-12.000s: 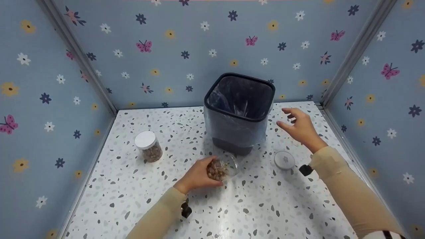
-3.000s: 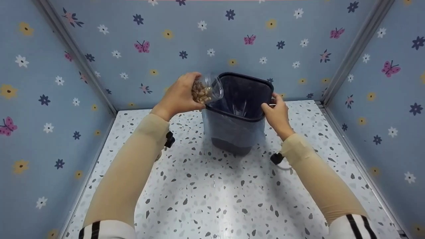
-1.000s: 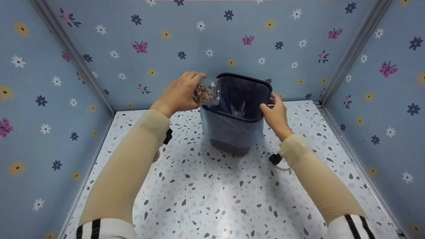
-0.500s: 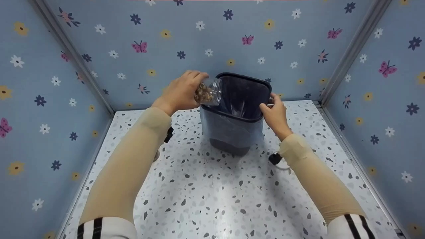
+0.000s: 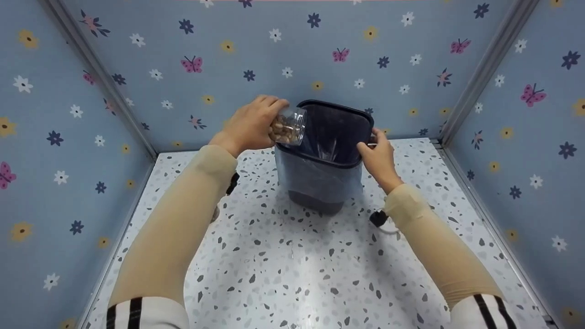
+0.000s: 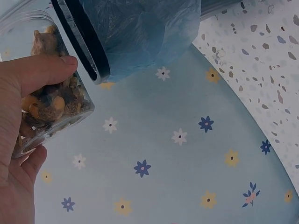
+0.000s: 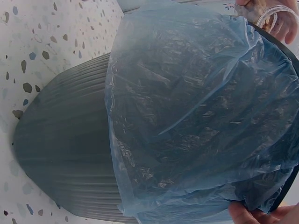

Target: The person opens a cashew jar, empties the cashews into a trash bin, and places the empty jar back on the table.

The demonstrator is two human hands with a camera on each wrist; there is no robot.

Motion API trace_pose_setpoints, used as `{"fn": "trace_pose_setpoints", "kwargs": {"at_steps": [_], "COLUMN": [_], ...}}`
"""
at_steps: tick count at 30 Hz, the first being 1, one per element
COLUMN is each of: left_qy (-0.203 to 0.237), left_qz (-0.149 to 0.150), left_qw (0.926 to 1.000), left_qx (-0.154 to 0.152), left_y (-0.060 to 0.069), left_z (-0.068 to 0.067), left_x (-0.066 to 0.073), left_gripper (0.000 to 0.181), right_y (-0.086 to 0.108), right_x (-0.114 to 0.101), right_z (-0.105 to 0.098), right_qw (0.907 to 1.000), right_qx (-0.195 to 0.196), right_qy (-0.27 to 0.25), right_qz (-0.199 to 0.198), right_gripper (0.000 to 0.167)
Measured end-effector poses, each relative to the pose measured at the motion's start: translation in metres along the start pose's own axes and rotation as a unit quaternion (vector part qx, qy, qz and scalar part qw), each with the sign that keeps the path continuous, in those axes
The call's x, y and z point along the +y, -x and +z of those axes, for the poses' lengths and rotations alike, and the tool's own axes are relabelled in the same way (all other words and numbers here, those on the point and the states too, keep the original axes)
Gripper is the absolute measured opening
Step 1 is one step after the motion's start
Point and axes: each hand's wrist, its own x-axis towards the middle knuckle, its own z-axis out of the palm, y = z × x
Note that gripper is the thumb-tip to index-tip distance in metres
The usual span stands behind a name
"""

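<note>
My left hand (image 5: 249, 124) grips a clear jar (image 5: 289, 128) of brown and yellowish nut-like pieces. The jar is tipped on its side at the bin's left rim, its mouth facing the opening. In the left wrist view, the thumb lies across the wall of the jar (image 6: 70, 102), beside the dark rim (image 6: 84, 42). At the bin's right side, my right hand (image 5: 381, 160) holds the rim, thumb on the near side. The dark grey bin (image 5: 315, 204) stands upright, lined with a thin bluish plastic bag (image 7: 177, 116) folded over its outside. The bin's bottom is hidden.
A white lid (image 5: 388, 227) lies on the speckled table (image 5: 283, 274), partly covered by the right wrist's black device (image 5: 378, 218). Behind the left forearm, a second jar (image 5: 215, 214) barely shows. Flower-patterned walls (image 5: 228, 68) enclose the back and sides.
Since the earliest frame, the left hand has raised the jar from the table to the bin's rim, and the right hand has taken hold of the rim. Lately the pieces have slid towards the jar's mouth.
</note>
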Motion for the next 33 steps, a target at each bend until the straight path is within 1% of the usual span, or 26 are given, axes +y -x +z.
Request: {"fn": "trace_pose_setpoints", "kwargs": {"at_steps": [10, 17, 33], "left_qy": [-0.024, -0.029, -0.06], "left_qz": [0.005, 0.01, 0.029], "left_qw": [0.9995, 0.9994, 0.9975], "left_qx": [-0.019, -0.017, -0.022], "left_y": [-0.0029, -0.0049, -0.0092], "left_z": [-0.0044, -0.0039, -0.0015], "left_x": [0.0049, 0.0047, 0.0082], "left_gripper": [0.078, 0.08, 0.081], "right_y": [0.0, 0.0, -0.0004], "right_x": [0.0012, 0.0009, 0.0011], "right_z": [0.0005, 0.0002, 0.0002], "right_qw": [1.0, 1.0, 1.0], "right_qx": [-0.001, 0.003, 0.006], "right_qy": [0.005, 0.003, 0.001], "right_qz": [-0.001, -0.004, -0.001], "right_gripper": [0.072, 0.073, 0.073]}}
